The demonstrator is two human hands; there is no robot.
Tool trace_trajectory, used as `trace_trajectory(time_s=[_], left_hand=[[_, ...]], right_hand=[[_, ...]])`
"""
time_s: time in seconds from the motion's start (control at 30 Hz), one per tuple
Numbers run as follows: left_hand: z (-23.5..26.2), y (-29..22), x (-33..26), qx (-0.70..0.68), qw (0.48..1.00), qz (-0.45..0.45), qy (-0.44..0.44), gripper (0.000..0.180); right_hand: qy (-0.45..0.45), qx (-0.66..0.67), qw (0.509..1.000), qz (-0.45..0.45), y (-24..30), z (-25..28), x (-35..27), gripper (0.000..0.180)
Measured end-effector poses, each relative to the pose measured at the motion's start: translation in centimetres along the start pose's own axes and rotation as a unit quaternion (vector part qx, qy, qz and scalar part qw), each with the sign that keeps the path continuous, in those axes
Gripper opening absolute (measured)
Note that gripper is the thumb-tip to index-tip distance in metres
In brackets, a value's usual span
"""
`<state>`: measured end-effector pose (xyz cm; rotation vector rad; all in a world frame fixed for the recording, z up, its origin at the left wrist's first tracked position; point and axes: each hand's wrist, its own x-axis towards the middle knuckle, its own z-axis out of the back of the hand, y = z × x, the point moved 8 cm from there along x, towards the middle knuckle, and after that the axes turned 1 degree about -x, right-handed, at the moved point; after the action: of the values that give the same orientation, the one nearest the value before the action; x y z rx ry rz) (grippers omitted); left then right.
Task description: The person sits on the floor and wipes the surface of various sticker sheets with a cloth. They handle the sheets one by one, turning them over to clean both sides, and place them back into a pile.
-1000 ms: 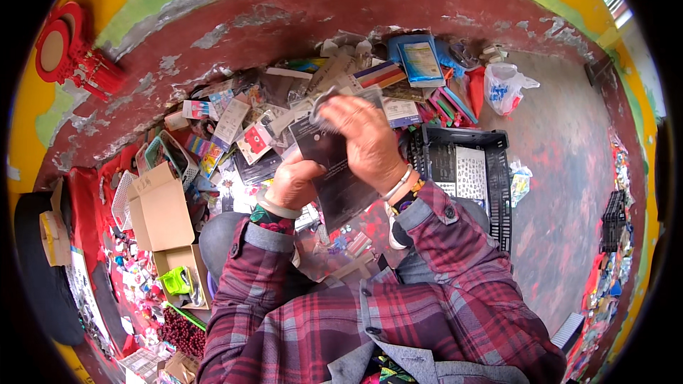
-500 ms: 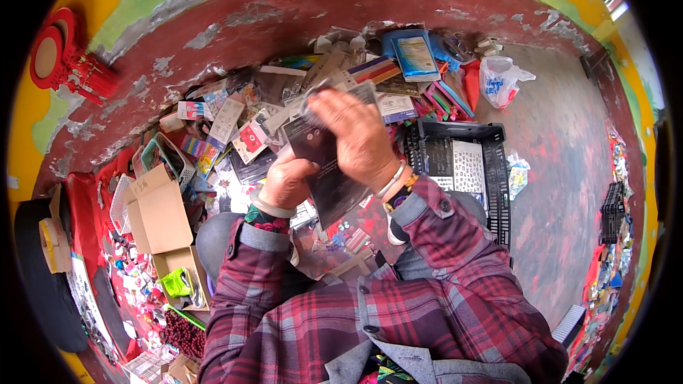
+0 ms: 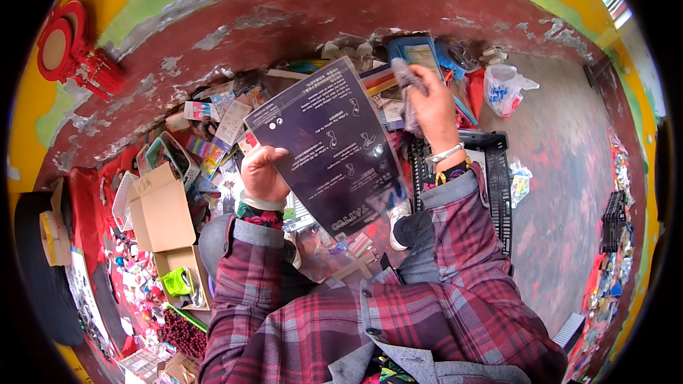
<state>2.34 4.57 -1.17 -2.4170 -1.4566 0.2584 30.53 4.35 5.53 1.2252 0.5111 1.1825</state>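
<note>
My left hand grips the left edge of a dark, flat tattoo sheet pack, its thumb lying on the front. The pack is glossy, with white line drawings and print, and its face is turned up toward me. To the right of it, my right hand is closed round a crumpled grey cloth, held apart from the pack. Under my right forearm stands a black plastic crate, partly covered by the arm.
A heap of packaged goods lies along the peeling red wall. An open cardboard box and a white basket are at the left. A white plastic bag sits on the floor at the right. Small items litter the floor between my feet.
My right hand has come off the pack and moved right with the cloth. The pack has turned from edge-tilted to facing me, still in my left hand.
</note>
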Motion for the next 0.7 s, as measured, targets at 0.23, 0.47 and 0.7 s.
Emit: trace_trajectory(time_s=[0.23,0.47,0.7], left_hand=[[1.1,1.8,0.4,-0.022,0.998,0.052,0.004,0.024],[-3.7,3.8,0.0,-0.095,0.985,0.091,0.109,0.029],[-0.7,4.6,-0.1,0.135,0.985,0.103,0.005,0.037]], right_hand=[[-0.052,-0.123,0.946,0.295,7.6,-1.6,-3.1,0.034],[0.057,-0.177,0.924,0.333,7.4,-7.3,-5.9,0.037],[0.145,-0.131,0.912,0.360,9.1,-9.8,-8.8,0.033]])
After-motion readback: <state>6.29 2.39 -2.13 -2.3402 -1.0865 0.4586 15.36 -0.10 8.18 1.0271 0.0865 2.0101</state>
